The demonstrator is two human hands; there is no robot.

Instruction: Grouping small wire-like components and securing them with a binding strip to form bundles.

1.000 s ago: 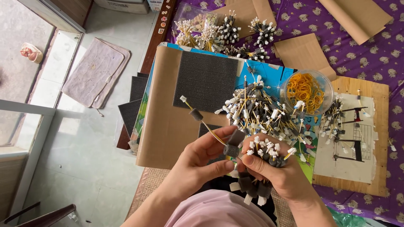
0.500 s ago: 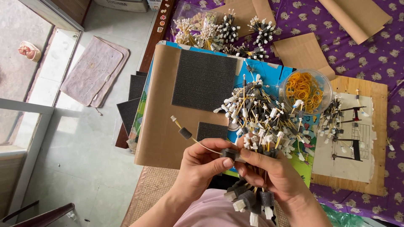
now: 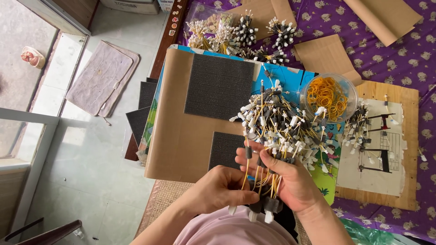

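Fingers [image 3: 247, 196] of both hands pinching yellow cables [image 3: 261, 179] — grey ferrules, seemingly white-tipped

Bowl of rubber bands [image 3: 328, 95], foam pads [image 3: 219, 86]

Floor [image 3: 91, 181] was pale grey tile, lit by daylight from the left. A worn grey mat [image 3: 102, 77] lay on it near the bed's left edge. A white-framed glass door [image 3: 32, 131] stood at far left, a small pinkish item [image 3: 32, 56] beyond it. Dark wooden bed frame [image 3: 165, 45] ran along the left edge of a purple patterned bedsheet [image 3: 399, 59]. Woven straw mat [image 3: 161, 199] showed at the bottom. Cardboard box [image 3: 131, 5] sat at the top.
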